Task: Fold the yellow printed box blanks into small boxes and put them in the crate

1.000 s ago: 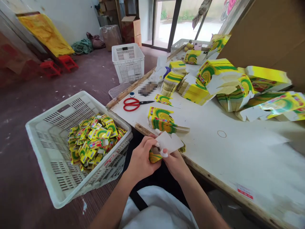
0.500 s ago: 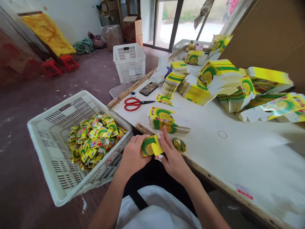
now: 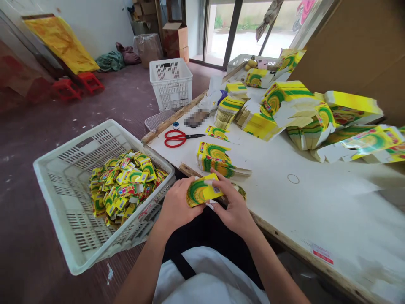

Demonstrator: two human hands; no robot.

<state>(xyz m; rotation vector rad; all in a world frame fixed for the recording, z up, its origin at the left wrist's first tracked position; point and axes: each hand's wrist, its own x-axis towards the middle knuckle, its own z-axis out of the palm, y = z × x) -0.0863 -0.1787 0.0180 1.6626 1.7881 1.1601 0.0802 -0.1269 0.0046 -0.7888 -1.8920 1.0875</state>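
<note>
Left hand (image 3: 179,205) and right hand (image 3: 234,207) grip one yellow carton (image 3: 201,190) at the near edge of the bench (image 3: 268,181). On the bench: one pair of scissors (image 3: 186,137), one spool (image 3: 176,126), several carton stacks (image 3: 217,157). Left of the bench: one crate (image 3: 65,181) of many small cartons (image 3: 126,188). The right hand partly hides one rounded item (image 3: 241,191).

Small carton (image 3: 201,192) between left hand (image 3: 179,207) and right hand (image 3: 232,207), near table (image 3: 316,219) edge. Crate (image 3: 63,185) left of table, carton pile (image 3: 123,190) inside. On table: carton stack (image 3: 215,160) beyond hands, scissors (image 3: 177,138) left of that, rubber band (image 3: 293,179) right, carton bundles (image 3: 284,101) behind. Second crate (image 3: 172,90) on floor (image 3: 126,93), behind scissors.
</note>
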